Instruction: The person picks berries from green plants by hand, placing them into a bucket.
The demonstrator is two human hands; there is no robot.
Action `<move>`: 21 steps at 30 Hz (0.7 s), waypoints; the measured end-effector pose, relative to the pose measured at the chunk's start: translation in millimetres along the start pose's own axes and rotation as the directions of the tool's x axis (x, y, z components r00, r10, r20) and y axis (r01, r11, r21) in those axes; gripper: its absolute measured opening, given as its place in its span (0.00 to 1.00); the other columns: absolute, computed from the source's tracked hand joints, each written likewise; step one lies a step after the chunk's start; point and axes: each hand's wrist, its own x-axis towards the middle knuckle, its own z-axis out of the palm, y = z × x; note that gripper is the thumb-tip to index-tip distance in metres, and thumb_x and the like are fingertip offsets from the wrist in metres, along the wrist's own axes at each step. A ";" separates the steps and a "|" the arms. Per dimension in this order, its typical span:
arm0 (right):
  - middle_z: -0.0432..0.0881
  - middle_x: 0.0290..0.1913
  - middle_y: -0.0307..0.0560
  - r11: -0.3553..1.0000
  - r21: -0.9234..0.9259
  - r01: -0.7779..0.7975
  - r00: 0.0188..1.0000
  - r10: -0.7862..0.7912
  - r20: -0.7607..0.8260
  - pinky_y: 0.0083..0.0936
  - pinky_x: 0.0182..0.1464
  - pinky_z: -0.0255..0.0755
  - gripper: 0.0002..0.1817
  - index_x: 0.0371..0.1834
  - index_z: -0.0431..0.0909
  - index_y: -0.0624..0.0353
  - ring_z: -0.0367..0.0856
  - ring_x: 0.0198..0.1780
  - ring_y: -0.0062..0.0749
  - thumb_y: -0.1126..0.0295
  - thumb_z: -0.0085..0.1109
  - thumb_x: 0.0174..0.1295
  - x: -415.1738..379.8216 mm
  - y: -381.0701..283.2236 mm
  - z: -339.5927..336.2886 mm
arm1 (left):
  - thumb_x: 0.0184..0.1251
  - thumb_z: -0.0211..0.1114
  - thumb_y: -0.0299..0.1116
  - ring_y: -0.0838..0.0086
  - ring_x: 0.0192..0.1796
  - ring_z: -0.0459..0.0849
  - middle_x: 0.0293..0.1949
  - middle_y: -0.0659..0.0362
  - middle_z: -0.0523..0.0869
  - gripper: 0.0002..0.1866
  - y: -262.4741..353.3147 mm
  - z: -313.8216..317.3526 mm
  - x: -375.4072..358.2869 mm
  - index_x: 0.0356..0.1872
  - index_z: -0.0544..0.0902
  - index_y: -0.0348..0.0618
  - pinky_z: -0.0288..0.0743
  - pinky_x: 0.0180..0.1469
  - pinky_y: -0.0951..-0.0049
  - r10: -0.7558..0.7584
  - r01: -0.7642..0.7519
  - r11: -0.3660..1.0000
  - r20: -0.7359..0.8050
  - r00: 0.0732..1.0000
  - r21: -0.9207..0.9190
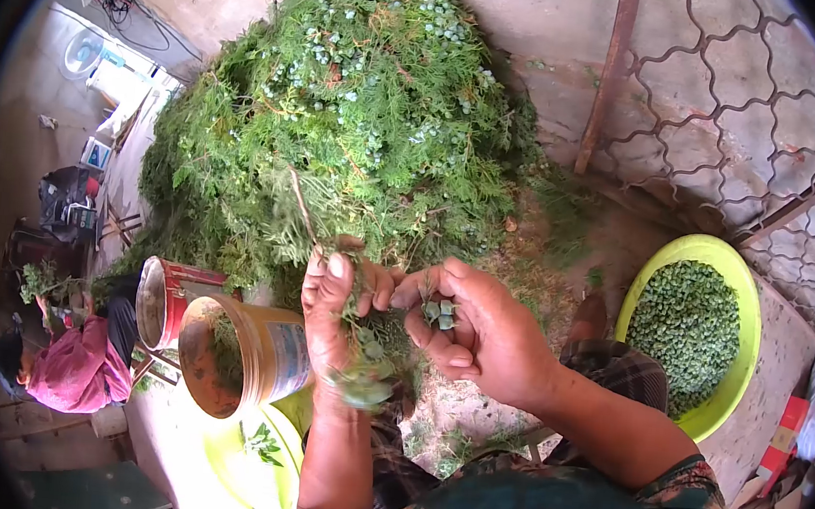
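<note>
My left hand (334, 292) is closed on a green sprig (359, 362) with a brown stem that points up past the thumb; its lower end is blurred. Close beside it on the right, my right hand (479, 329) is curled, palm up, with several blue-green seed cones (439, 314) held in its fingers. Beyond both hands rises a big pile of cut green branches (362, 105) dotted with pale blue-green cones. A yellow-green basin (747, 362) full of picked cones stands to the right.
Left of my hands are a yellow bucket (273, 354), a red bucket (170, 306) and a bright yellow-green tub (288, 457). Another person (83, 367) in a pink top sits at far left holding greenery. Wire mesh (730, 118) leans at upper right.
</note>
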 end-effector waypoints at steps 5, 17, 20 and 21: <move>0.69 0.27 0.39 0.920 -0.306 0.243 0.942 -0.299 -0.152 0.13 0.17 0.48 0.13 0.42 0.71 0.60 0.53 0.16 0.12 0.62 0.41 0.69 3.4 0.1 -0.8 | 0.49 0.73 0.26 0.82 0.33 0.76 0.32 0.65 0.81 0.16 1.5 28.0 -15.1 0.39 0.77 0.43 0.71 0.37 0.82 -0.033 0.066 0.915 -0.090 0.995 0.398; 0.69 0.40 0.36 0.506 -0.723 0.471 0.785 -0.614 0.081 0.10 0.28 0.61 0.15 0.57 0.64 0.59 0.64 0.29 0.13 0.74 0.41 0.69 11.0 7.4 -17.6 | 0.48 0.68 0.16 0.83 0.32 0.76 0.31 0.66 0.79 0.16 -21.6 24.9 -11.7 0.33 0.72 0.44 0.72 0.35 0.83 0.078 -0.027 0.924 -0.119 0.990 0.382; 0.70 0.35 0.36 0.736 -0.565 0.372 0.855 -0.509 -0.100 0.08 0.20 0.54 0.14 0.55 0.66 0.56 0.58 0.21 0.10 0.73 0.38 0.69 7.8 -0.7 -11.7 | 0.48 0.70 0.20 0.80 0.29 0.77 0.32 0.63 0.80 0.15 -15.5 25.9 -11.2 0.33 0.73 0.45 0.72 0.31 0.83 -0.031 0.095 0.947 -0.207 0.978 0.306; 0.70 0.32 0.36 0.742 -0.559 0.370 0.845 -0.519 -0.129 0.09 0.19 0.53 0.12 0.53 0.67 0.56 0.57 0.19 0.10 0.71 0.40 0.68 8.6 -4.2 -12.4 | 0.48 0.70 0.20 0.80 0.29 0.77 0.32 0.63 0.80 0.15 -11.2 29.7 -11.4 0.33 0.73 0.45 0.72 0.31 0.83 -0.029 0.094 0.948 -0.209 0.977 0.305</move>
